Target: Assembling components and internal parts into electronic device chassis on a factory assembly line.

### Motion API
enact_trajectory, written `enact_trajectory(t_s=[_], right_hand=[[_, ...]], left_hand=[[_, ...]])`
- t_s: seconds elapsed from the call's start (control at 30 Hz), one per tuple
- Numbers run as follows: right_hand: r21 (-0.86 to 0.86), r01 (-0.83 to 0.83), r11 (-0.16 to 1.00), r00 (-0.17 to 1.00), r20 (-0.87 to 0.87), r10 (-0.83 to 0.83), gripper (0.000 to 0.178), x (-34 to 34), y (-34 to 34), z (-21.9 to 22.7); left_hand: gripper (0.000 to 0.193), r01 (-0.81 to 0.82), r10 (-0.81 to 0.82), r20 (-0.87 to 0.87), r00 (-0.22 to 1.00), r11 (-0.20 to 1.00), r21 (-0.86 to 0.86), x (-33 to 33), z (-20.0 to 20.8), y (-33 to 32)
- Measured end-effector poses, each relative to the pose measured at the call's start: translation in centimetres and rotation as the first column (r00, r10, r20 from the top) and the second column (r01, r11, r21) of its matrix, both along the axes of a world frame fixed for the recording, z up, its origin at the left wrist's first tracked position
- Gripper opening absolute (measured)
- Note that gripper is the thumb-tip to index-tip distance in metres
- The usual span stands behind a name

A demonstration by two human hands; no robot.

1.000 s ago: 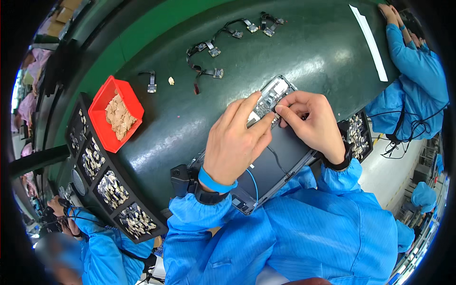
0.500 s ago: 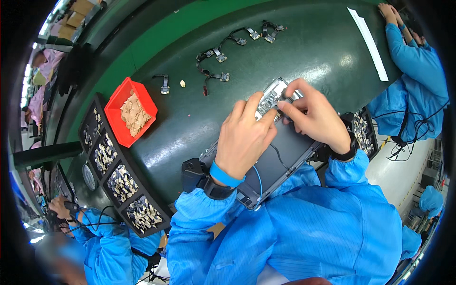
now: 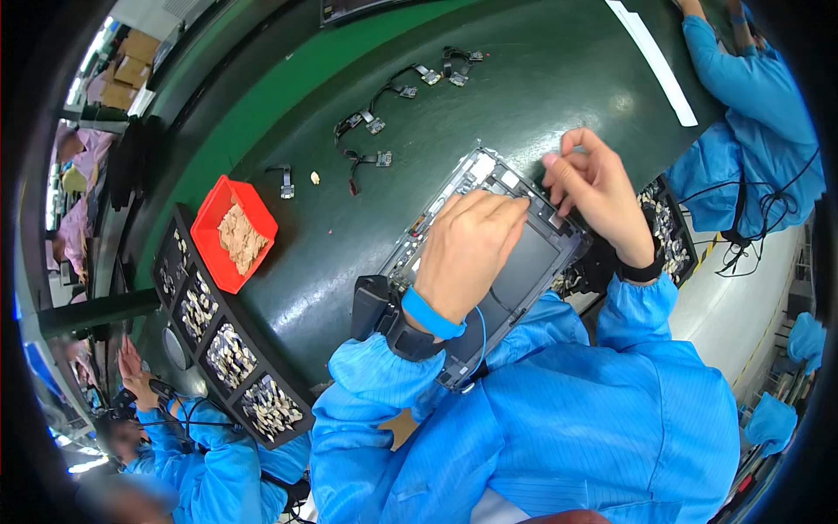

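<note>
An opened tablet-like device lies tilted in front of me, with a dark flat panel and small electronic parts along its upper left side. My left hand rests over it, fingers bent and pressed together; whatever lies under the fingertips is hidden. Just off the device's right edge is my right hand, its fingers loosely bent and apart, with nothing visible in them. A blue wrist strap circles my left wrist, and a thin blue cord runs down over the device.
Left stands a red bin of tan scraps, beside a black compartment tray of small parts. Several small boards with black flex cables lie farther back. Another parts tray, a white strip and co-workers flank the right and left.
My right hand has come away from the small parts to the device's right edge, and its fingers have loosened. My left hand now lies with bent fingers over the device. The view has shifted slightly.
</note>
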State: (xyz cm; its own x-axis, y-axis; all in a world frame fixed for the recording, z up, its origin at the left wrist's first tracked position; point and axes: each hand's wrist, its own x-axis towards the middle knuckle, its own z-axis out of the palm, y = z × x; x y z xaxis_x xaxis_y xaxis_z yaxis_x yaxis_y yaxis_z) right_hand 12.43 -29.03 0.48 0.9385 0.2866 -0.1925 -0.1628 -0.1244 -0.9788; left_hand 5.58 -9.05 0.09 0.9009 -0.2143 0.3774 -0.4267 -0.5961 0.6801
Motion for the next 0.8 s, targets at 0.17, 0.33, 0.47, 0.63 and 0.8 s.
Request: enact_trajectory(t_s=[0.17, 0.33, 0.47, 0.63, 0.8], right_hand=[[-0.089, 0.091, 0.992, 0.995, 0.044, -0.087, 0.025, 0.7, -2.5, -1.8], [-0.023, 0.119, 0.993, 0.993, 0.006, -0.119, 0.023, 0.4, -2.8, -2.6], [-0.043, 0.108, 0.993, 0.994, -0.001, -0.108, 0.022, 0.5, -2.5, -2.4], [-0.034, 0.117, 0.993, 0.993, 0.014, -0.117, 0.021, 0.6, -2.7, -2.8], [-0.073, 0.113, 0.991, 0.994, 0.009, -0.112, 0.021, 0.7, -2.6, -2.7]], left_hand=[[0.018, 0.028, -0.05, 0.085, 0.995, 0.97, 0.241, 0.4, 0.7, -0.2], [0.019, -0.006, -0.032, 0.162, 0.986, 0.974, 0.229, 0.5, 0.5, -0.3], [0.022, 0.03, -0.065, 0.152, 0.986, 0.974, 0.223, 0.5, -0.3, -0.1], [0.022, 0.022, -0.055, 0.133, 0.99, 0.972, 0.235, 0.5, 0.0, -0.1], [0.021, 0.022, -0.059, 0.147, 0.987, 0.97, 0.243, 0.7, -0.4, -0.2]])
